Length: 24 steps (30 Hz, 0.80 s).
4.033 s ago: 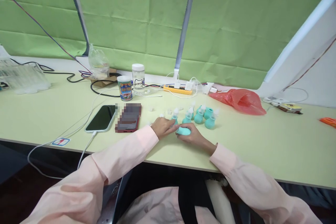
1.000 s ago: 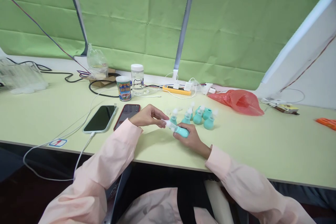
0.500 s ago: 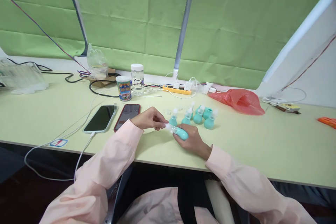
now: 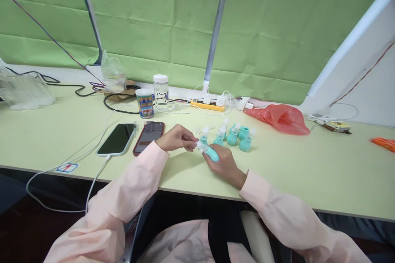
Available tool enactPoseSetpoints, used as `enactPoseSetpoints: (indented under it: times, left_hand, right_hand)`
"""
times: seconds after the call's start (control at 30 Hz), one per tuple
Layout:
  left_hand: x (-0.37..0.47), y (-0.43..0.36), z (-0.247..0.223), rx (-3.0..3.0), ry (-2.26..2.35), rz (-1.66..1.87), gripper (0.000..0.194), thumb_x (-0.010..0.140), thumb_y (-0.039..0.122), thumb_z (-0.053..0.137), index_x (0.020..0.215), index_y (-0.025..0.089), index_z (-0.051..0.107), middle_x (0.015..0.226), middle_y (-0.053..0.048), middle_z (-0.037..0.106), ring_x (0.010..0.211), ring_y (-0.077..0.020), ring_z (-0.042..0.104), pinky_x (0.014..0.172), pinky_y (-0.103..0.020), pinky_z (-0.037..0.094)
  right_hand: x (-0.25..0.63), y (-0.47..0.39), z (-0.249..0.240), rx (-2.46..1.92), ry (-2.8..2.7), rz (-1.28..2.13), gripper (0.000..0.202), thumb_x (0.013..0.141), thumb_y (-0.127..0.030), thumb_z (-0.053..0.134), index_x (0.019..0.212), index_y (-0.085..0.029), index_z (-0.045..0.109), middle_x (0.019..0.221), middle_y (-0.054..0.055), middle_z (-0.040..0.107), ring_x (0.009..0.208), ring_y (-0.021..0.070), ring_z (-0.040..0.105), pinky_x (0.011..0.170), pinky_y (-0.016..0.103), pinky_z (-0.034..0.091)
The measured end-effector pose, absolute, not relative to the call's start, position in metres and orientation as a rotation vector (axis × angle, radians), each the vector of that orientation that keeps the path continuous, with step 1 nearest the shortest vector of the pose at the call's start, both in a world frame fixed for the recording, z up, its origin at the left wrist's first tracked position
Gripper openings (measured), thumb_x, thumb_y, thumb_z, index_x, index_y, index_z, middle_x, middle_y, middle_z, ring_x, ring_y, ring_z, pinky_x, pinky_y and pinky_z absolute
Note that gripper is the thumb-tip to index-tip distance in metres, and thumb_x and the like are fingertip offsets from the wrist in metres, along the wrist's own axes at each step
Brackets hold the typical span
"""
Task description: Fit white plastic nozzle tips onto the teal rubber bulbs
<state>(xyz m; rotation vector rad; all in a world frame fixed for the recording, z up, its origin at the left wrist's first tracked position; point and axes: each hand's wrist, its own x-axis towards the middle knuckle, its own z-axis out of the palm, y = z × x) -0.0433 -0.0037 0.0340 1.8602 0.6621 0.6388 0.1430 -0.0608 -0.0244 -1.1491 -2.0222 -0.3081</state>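
My right hand (image 4: 227, 164) is closed round the teal bulb of a nasal aspirator (image 4: 212, 154), which lies tilted with its clear neck toward the left. At that neck's end, my left hand (image 4: 180, 138) pinches the whitish tip (image 4: 199, 145) between thumb and fingers. Just beyond my hands stand several more teal aspirators (image 4: 232, 136), most with clear necks and white tips. One teal bulb (image 4: 243, 132) at the back shows an open top with no neck on it. Small clear pieces (image 4: 207, 128) lie behind the group, too small to make out.
Two phones, one white-cased (image 4: 116, 139) and one red-cased (image 4: 149, 138), lie left of my hands. Behind are a printed tub (image 4: 145, 103), a lidded jar (image 4: 161, 92) and an orange power strip (image 4: 207, 105). A red plastic bag (image 4: 279, 119) lies at the right; white cable (image 4: 92, 152) crosses the left edge.
My left hand has shifted slightly right, closer to the neck, and less of the white tip shows. The right hand and the bulb have moved slightly left.
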Motion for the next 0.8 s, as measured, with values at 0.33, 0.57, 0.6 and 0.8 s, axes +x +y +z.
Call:
enactPoseSetpoints:
  times: [0.33, 0.57, 0.6, 0.8]
  left_hand:
    - [-0.047, -0.012, 0.044, 1.776, 0.611, 0.454, 0.032, 0.055, 0.031, 0.066, 0.073, 0.005, 0.063, 0.066, -0.01, 0.065, 0.06, -0.015, 0.061, 0.061, -0.026, 0.051]
    - [-0.044, -0.014, 0.043, 1.685, 0.566, 0.474, 0.037, 0.054, 0.032, 0.067, 0.079, 0.005, 0.061, 0.066, -0.01, 0.065, 0.059, -0.0167, 0.062, 0.059, -0.029, 0.052]
    - [-0.043, -0.015, 0.042, 1.683, 0.563, 0.519, 0.038, 0.055, 0.032, 0.067, 0.081, 0.005, 0.061, 0.066, -0.01, 0.065, 0.059, -0.0165, 0.061, 0.059, -0.029, 0.052]
    - [-0.038, -0.019, 0.045, 1.803, 0.541, 0.756, 0.045, 0.061, 0.034, 0.062, 0.096, 0.006, 0.057, 0.07, -0.009, 0.064, 0.06, -0.0143, 0.06, 0.06, -0.027, 0.05]
  right_hand:
    - [0.146, -0.061, -0.025, -1.019, -2.104, -0.164, 0.017, 0.073, -0.028, 0.047, 0.082, -0.014, 0.052, 0.067, 0.005, 0.058, 0.06, 0.014, 0.052, 0.054, 0.025, 0.038]
    - [0.147, -0.064, -0.019, -1.008, -2.072, -0.073, 0.017, 0.071, -0.03, 0.049, 0.081, -0.016, 0.051, 0.066, 0.004, 0.057, 0.058, 0.0133, 0.051, 0.054, 0.025, 0.038]
    - [0.147, -0.064, -0.017, -1.015, -2.069, -0.054, 0.017, 0.071, -0.031, 0.049, 0.081, -0.016, 0.051, 0.066, 0.003, 0.057, 0.058, 0.0132, 0.051, 0.055, 0.025, 0.039]
    - [0.15, -0.066, -0.005, -1.014, -1.988, -0.05, 0.017, 0.072, -0.027, 0.045, 0.086, -0.018, 0.047, 0.075, 0.004, 0.055, 0.065, 0.0142, 0.051, 0.06, 0.027, 0.039]
